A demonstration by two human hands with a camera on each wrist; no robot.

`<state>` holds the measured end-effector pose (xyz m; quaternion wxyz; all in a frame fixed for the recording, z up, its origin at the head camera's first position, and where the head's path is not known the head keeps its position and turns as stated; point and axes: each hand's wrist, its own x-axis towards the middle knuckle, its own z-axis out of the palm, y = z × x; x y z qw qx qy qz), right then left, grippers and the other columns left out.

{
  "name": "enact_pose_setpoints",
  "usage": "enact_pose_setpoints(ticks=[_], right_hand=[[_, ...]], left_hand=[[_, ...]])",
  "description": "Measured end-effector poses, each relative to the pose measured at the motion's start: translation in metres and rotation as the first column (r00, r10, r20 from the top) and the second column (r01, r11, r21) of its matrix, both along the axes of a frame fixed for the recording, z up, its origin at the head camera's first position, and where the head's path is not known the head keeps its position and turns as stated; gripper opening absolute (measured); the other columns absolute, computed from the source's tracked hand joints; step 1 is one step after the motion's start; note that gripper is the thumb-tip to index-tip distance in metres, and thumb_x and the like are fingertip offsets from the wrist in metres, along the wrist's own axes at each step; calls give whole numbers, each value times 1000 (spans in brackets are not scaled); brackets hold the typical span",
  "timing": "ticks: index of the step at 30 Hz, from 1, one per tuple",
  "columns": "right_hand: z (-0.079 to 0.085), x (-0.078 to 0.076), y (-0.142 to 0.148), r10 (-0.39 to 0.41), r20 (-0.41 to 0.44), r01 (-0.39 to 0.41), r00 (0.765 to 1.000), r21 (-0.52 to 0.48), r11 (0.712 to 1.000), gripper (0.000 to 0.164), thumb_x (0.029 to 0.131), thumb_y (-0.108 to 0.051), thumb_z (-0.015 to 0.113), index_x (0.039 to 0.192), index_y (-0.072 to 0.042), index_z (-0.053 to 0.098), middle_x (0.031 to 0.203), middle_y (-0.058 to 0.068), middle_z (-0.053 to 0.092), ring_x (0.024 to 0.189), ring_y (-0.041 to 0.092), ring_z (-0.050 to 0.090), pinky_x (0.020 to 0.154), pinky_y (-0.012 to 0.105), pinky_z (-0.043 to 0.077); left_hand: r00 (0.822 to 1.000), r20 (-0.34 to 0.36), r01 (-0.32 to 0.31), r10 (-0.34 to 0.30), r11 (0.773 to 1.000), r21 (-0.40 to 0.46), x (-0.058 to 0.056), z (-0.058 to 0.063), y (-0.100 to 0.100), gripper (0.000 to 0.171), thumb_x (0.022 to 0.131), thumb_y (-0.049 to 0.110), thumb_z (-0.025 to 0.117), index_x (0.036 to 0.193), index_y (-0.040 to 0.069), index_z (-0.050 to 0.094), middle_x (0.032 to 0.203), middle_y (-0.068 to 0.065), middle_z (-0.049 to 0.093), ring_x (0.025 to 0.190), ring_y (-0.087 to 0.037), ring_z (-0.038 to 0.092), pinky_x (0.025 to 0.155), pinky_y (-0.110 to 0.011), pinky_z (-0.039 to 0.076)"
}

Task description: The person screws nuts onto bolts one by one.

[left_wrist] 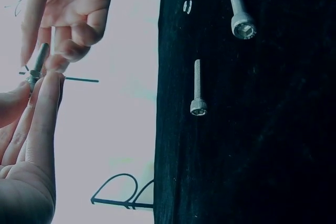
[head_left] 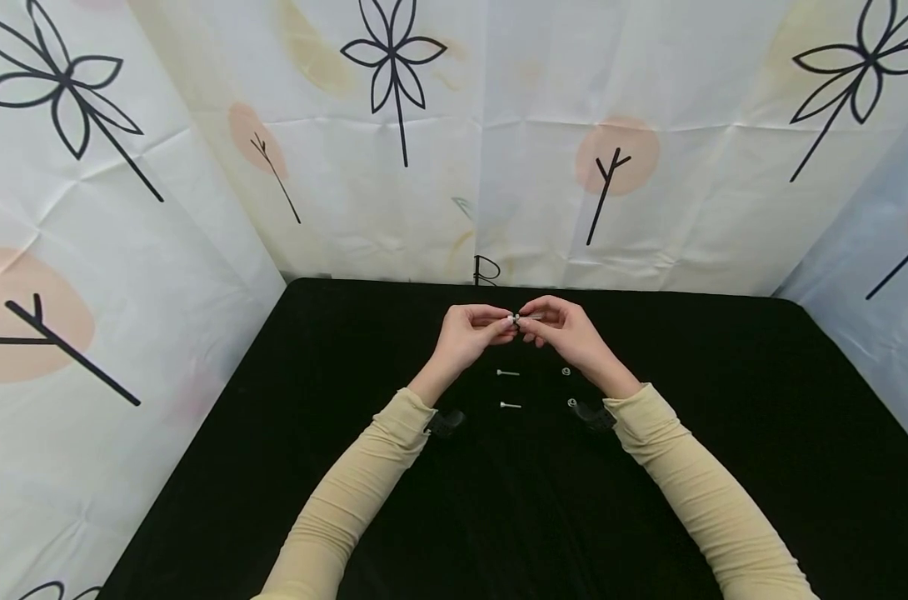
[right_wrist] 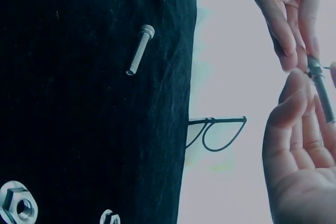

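Over the far part of the black table, both hands meet at one socket-head bolt [left_wrist: 41,53]. My left hand [head_left: 469,332] pinches the bolt at its head end between thumb and fingers, and the head is mostly hidden by the fingertips. A nut [right_wrist: 315,68] sits on the shank close to that end. My right hand [head_left: 570,332] has its thumb and forefinger on either side of the nut, its other fingers loosely curled. The threaded shank [right_wrist: 324,100] points toward the right palm.
Two more socket-head bolts [head_left: 508,373] [head_left: 510,405] lie on the black tabletop [head_left: 424,517] below the hands. To their right are two flange nuts [head_left: 566,372] [head_left: 571,402]. A patterned curtain [head_left: 529,200] hangs behind the table. Dark wrist cameras [head_left: 446,423] [head_left: 592,417] sit under the cuffs.
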<state>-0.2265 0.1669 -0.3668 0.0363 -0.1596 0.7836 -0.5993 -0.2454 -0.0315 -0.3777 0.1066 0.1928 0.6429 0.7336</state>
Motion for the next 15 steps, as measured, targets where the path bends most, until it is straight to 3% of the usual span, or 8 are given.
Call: enact_pose_setpoints(ticks=[5, 10, 15], right_hand=[[-4, -2, 1, 2, -48, -1, 999, 22, 1000, 23, 95, -15, 63, 108, 4, 62, 99, 20, 64, 85, 34, 63, 71, 45, 55], [-3, -1, 1, -19, -18, 20, 1000, 55, 998, 30, 98, -27, 58, 107, 1, 64, 95, 22, 65, 86, 35, 62, 72, 43, 56], [-4, -1, 4, 7, -37, -6, 999, 11, 1000, 25, 95, -17, 62, 112, 3, 60, 102, 24, 63, 85, 32, 63, 72, 45, 55]], left_hand=[[1000, -8, -22, 22, 1000, -2, -1, -5, 3, 23, 90, 3, 66, 107, -11, 66, 98, -22, 69, 89, -30, 69, 81, -41, 58], [1000, -18, -24, 23, 1000, -12, -1, -6, 4, 21, 90, 3, 66, 106, -10, 67, 95, -19, 70, 86, -26, 70, 81, -44, 57], [999, -26, -29, 28, 1000, -9, -1, -6, 4, 19, 90, 2, 65, 105, -9, 68, 95, -19, 70, 86, -26, 70, 78, -38, 59]])
